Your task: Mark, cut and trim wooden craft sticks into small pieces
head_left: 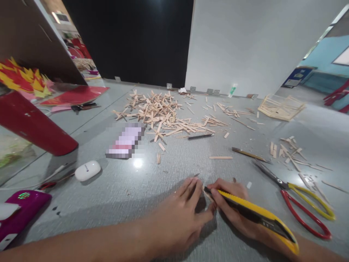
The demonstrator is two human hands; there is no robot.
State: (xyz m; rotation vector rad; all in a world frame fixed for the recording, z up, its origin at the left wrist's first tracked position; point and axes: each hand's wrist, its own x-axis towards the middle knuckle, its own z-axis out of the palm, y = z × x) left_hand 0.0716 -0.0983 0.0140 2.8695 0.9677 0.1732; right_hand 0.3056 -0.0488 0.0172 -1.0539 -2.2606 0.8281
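My right hand [231,200] is wrapped round a yellow and black utility knife [256,213]. The knife's front end points left, towards the fingertips of my left hand [185,207]. That hand rests on the grey table with its fingers bent, closed on a small pale wooden stick [208,196], most of which my fingers hide. The blade itself is hard to make out. Just beyond my hands lies a single flat wooden stick [220,157]. On the right are scissors [286,185] with one yellow and one red handle, spread apart.
A heap of wooden sticks [155,109] lies further back, with a black pen [201,137] before it. A brown-handled tool [249,154], a stick frame [282,107], a blurred phone [127,140], a white earbud case [87,170] and a red cylinder [35,122] stand around.
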